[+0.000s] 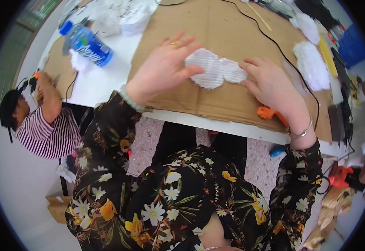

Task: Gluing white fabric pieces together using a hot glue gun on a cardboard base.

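Observation:
A white ribbed, fabric-like piece lies flat on a brown cardboard sheet. It has a larger round lobe on the left and a smaller one on the right. My left hand is over its left edge, fingers spread, with the thumb tip on the larger lobe. At the smaller lobe's end is my right hand, its thumb and fingers apart around the edge. Below my right wrist sits an orange tool handle, partly hidden by the wrist.
A blue-capped plastic bottle lies on the white table at left. White fluffy pieces and a black cable are at right. A co-worker in a striped shirt sits at left, hands on a separate cardboard piece.

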The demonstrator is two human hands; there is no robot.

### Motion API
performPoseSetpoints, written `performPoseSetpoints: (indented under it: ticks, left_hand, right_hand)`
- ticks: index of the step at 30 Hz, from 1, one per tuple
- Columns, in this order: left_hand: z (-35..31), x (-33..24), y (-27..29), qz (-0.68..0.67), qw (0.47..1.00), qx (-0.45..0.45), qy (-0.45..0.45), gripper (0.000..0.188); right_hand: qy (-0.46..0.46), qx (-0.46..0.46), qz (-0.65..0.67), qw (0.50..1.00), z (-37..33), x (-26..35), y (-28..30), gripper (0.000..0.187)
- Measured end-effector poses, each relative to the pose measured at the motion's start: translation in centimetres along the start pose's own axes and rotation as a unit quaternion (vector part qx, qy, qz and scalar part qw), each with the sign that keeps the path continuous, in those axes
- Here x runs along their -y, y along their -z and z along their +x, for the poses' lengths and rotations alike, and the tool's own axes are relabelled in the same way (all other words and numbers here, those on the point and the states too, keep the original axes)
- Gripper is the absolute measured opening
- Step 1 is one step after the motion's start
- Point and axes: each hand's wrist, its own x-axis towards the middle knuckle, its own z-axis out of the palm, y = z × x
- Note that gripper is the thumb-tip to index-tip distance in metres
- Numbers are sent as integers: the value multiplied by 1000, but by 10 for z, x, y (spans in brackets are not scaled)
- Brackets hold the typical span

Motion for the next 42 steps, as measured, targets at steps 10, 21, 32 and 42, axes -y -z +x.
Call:
performPoseSetpoints:
  ticks: [10, 21, 32, 42]
  left_hand:
    - [9, -35, -20, -69, 991, 111, -26, 54]
    - [16, -32, -7, -112, 987, 113, -28, 51]
    - [76, -47, 12, -222, 973, 42, -54, 39]
    - [134, -77, -18, -259, 959, 95, -67, 35]
  right_hand:
    - [9, 59, 51, 997, 2, 3, -22, 38]
    - [-139, -131, 34, 981, -66, -72, 29, 29]
    - [-256, -124, -110, 952, -100, -93, -14, 29]
    - [-233, -144, -99, 957, -106, -89, -11, 30]
